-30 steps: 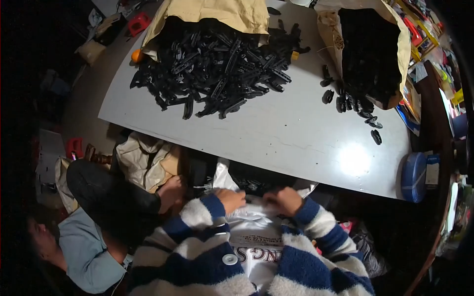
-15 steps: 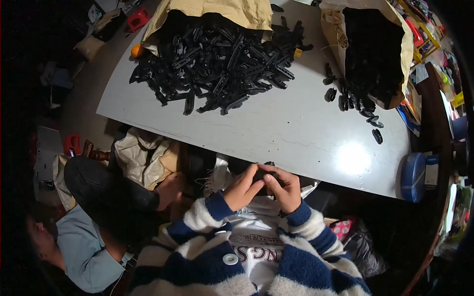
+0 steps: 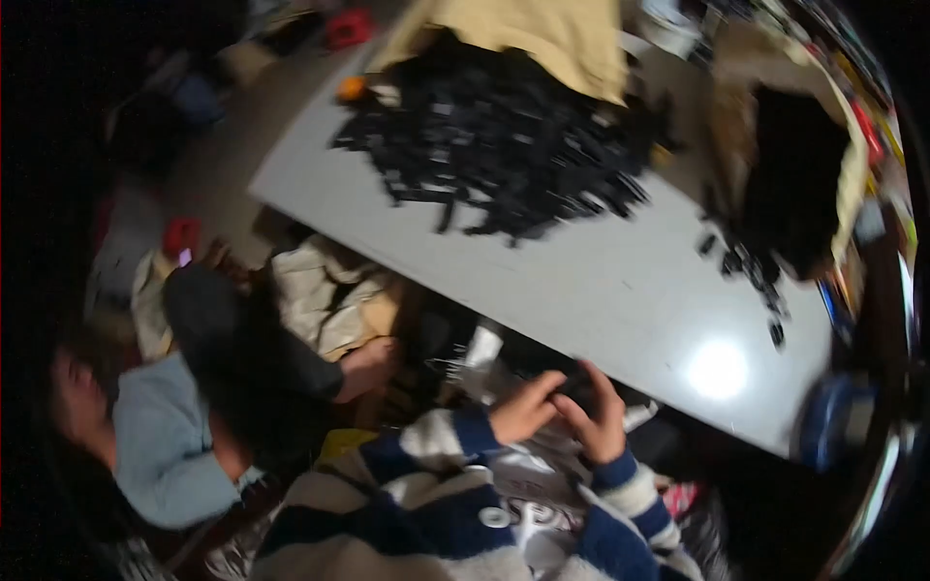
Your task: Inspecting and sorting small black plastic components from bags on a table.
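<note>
Black small part point(image 3: 573, 389), blurred, pinched between both hands at chest height, just off the near edge of the grey surface point(image 3: 581, 281). Left hand point(image 3: 523, 409) and right hand point(image 3: 599, 418) pressed together, fingers point(image 3: 548, 385) clenched round the part from both sides; exact shape of the part not legible. Striped blue-and-white sleeves point(image 3: 455, 441) below.

Handling note, as judgement: best kept close to the body, thumbs bearing squarely on the piece, wrists steady, so nothing slips toward the lap.

Containers: tan sack point(image 3: 523, 34) at far edge, mouth open, spilling a broad heap of black parts point(image 3: 504, 136) onto the surface. Second sack point(image 3: 804, 184) at far right, dark contents inside, a few loose black pieces point(image 3: 746, 266) trailing out. Blue container point(image 3: 823, 426) at near right corner, contents unseen.

Beside: seated person in pale blue top point(image 3: 160, 445).
</note>
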Demonstrator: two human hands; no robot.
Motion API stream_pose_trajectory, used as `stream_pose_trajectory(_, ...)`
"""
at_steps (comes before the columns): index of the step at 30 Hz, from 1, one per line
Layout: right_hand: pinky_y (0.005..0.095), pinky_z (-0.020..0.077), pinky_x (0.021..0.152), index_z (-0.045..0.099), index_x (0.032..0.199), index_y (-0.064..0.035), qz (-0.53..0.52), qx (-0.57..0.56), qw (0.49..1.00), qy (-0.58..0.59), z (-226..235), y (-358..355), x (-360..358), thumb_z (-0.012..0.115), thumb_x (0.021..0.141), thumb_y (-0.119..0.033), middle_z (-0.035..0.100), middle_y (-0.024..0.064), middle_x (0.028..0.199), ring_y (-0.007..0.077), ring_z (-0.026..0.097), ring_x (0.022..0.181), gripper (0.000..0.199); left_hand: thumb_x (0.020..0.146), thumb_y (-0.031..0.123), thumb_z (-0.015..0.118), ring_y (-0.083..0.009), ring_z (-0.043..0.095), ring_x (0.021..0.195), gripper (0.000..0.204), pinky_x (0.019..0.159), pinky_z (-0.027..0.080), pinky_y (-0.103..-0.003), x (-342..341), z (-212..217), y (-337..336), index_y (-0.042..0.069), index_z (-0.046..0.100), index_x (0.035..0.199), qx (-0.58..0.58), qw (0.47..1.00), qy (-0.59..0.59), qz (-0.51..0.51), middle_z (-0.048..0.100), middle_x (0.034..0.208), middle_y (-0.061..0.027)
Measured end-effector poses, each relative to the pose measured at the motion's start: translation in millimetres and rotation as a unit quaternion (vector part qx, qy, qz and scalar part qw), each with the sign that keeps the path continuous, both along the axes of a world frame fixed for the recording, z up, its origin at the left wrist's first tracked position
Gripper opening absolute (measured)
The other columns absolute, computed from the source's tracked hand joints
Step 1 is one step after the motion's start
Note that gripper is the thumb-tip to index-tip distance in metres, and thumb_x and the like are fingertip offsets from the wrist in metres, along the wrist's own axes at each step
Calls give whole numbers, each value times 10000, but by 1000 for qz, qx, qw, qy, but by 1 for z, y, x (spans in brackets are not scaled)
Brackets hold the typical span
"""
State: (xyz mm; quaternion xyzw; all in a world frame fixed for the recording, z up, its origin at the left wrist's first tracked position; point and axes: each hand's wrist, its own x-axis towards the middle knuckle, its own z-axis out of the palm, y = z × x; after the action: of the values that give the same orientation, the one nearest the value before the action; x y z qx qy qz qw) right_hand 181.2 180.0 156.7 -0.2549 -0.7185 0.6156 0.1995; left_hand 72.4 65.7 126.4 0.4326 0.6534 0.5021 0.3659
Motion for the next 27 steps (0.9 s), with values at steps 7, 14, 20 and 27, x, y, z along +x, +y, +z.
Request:
stream_pose_trajectory(7,253,419,641,502,839,2,132,-76,984,-87,-17,14,25,721,684,-107,544,27,779,119,476,726,289,786,69,548,-232,598,721,371,646,479,-353,3,-3,-7,-39,460,1130,-90,966,-215,-110,564,915,-159)
stream_pose_trajectory(14,270,422,600,524,847,-21,168,57,973,-145,-14,15,-6,686,680,-114,538,58,720,147,516,699,250,732,169,605,-272,569,684,351,679,441,-382,-9,-18,-14,-23,511,1010,11,989,141,-44,557,818,-147)
stream_pose_trajectory(20,364,460,600,570,887,-30,179,459,858,-144,-34,17,-15,647,692,-177,582,130,712,281,574,647,256,750,394,546,-284,543,768,403,847,317,-455,2,-72,-23,7,551,861,-132,928,331,-111,542,792,-120)
stream_pose_trajectory(27,429,475,549,623,939,-142,313,453,809,-205,-79,21,-8,572,728,-319,612,95,764,283,589,651,280,722,471,548,-235,567,695,431,792,363,-401,6,-83,-26,46,571,792,-111,896,412,-119,556,704,-80)
